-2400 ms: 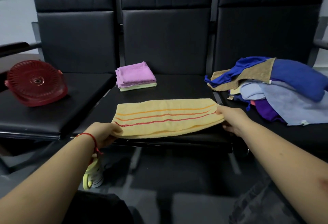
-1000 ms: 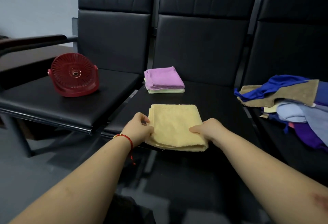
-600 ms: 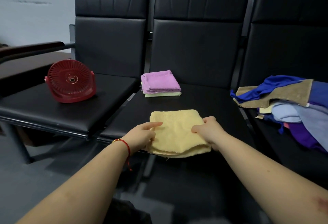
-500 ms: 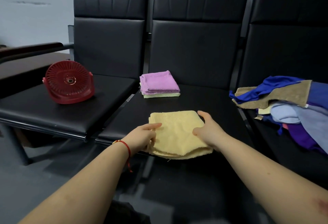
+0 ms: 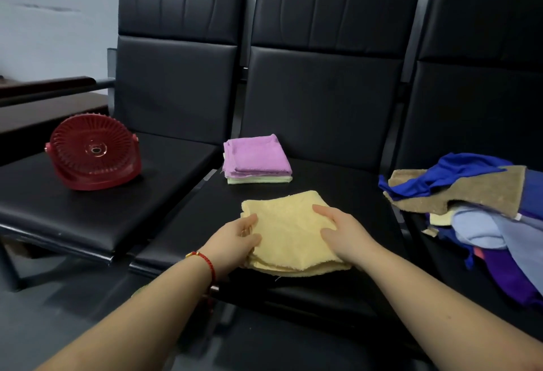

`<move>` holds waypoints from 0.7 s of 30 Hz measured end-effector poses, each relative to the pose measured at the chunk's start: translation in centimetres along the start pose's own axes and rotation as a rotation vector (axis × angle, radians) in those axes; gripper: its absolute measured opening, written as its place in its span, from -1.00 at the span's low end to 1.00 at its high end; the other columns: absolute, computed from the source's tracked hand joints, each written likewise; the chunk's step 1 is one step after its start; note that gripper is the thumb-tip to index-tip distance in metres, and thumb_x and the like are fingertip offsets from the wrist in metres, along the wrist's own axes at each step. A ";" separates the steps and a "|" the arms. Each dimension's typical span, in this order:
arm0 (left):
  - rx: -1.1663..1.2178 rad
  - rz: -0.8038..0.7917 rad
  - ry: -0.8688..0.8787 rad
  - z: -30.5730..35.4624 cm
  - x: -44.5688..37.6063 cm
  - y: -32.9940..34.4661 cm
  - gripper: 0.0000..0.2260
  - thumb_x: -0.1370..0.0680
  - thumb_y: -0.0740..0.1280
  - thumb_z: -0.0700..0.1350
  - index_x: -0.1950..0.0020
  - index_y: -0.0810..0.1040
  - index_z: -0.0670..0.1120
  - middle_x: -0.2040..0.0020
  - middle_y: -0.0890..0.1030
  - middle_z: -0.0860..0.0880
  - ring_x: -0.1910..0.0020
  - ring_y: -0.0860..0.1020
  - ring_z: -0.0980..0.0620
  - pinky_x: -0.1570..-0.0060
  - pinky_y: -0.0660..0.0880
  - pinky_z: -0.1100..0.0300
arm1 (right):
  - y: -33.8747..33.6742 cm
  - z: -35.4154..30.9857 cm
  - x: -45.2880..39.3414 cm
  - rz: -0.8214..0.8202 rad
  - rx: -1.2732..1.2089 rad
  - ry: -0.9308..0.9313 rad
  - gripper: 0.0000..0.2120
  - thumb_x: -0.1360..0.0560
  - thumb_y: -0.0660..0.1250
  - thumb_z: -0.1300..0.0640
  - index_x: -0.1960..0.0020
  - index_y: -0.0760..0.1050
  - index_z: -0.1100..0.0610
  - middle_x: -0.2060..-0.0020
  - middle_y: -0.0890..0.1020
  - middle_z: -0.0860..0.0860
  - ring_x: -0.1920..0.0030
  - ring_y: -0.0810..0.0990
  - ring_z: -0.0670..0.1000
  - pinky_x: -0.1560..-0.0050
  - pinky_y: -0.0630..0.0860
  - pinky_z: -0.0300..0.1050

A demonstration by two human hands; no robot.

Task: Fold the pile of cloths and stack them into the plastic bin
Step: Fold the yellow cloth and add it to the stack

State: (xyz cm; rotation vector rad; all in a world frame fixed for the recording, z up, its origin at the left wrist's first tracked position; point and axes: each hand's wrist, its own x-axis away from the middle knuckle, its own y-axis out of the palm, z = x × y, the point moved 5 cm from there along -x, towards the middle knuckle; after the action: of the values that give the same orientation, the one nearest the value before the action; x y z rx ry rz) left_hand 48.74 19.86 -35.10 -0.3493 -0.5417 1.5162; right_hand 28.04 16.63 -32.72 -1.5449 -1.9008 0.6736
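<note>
A red fan (image 5: 93, 153) stands on the left seat (image 5: 88, 218), toward its back-left part, with bare black cushion in front of it up to the front edge. On the middle seat (image 5: 332, 182), a folded stack of cloths (image 5: 256, 160), pink on top and pale green beneath, sits at the back-left corner, close to the gap between the seats. Bare cushion separates it from the folded yellow towel (image 5: 289, 232), which lies at the middle seat's front edge, its near layers reaching that edge. The left hand (image 5: 239, 238), a red string at its wrist, holds the towel's left edge, thumb on top and fingers curled at the side. The right hand (image 5: 342, 231) holds the right edge, its fingers tucked at that edge and its thumb on the top face. To the right of the towel the cushion is bare as far as the seat's right edge. On the right seat (image 5: 458, 276) an unfolded pile of cloths (image 5: 482, 212) in blue, tan, light blue and purple spreads from the left edge outward.
</note>
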 end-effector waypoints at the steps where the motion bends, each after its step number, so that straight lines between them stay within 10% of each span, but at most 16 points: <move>1: -0.021 0.006 0.016 0.5 -0.8 -0.4 -0.51 -0.60 0.22 -0.09 -0.52 0.21 0.03 -0.41 0.39 -0.05 0.10 0.52 0.18 0.25 0.41 0.45 | -0.4 -0.3 -0.9 0.010 -0.002 -0.010 -0.48 -0.59 0.13 0.25 -0.49 0.20 -0.11 -0.49 0.23 0.00 -0.25 0.40 -0.05 0.22 0.34 -0.39; 6: -0.069 0.044 0.034 2.8 -6.4 -3.2 -0.50 -0.59 0.24 -0.08 -0.52 0.19 0.06 -0.41 0.38 -0.04 -0.08 0.55 0.00 0.00 0.53 0.23 | -2.5 -2.6 -6.7 0.067 -0.042 -0.083 -0.48 -0.60 0.12 0.24 -0.50 0.18 -0.11 -0.49 0.24 -0.01 -0.36 0.35 -0.01 0.11 0.31 -0.41; 10: -0.154 0.099 0.033 3.8 -11.1 -5.9 -0.50 -0.59 0.25 -0.06 -0.52 0.20 0.06 -0.40 0.39 -0.07 -0.27 0.47 -0.07 -0.25 0.43 0.10 | -3.3 -4.7 -12.2 0.090 -0.092 -0.141 -0.49 -0.60 0.11 0.24 -0.49 0.20 -0.12 -0.47 0.27 -0.03 -0.06 0.42 -0.17 0.30 0.32 -0.46; 21: -0.275 0.179 -0.009 3.1 -23.1 -10.7 -0.50 -0.61 0.22 -0.05 -0.53 0.16 0.04 -0.41 0.39 -0.04 -0.29 0.43 -0.02 -0.19 0.35 0.22 | -1.6 -8.2 -27.4 0.087 -0.077 -0.212 -0.49 -0.61 0.08 0.24 -0.50 0.18 -0.11 -0.44 0.31 0.01 0.04 0.48 -0.08 0.25 0.41 -0.39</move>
State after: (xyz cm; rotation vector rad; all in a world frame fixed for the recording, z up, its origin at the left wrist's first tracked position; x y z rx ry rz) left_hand 56.73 -3.87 -29.52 -0.6169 -0.7448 1.6179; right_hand 37.00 -10.38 -29.41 -1.6691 -2.0435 0.8400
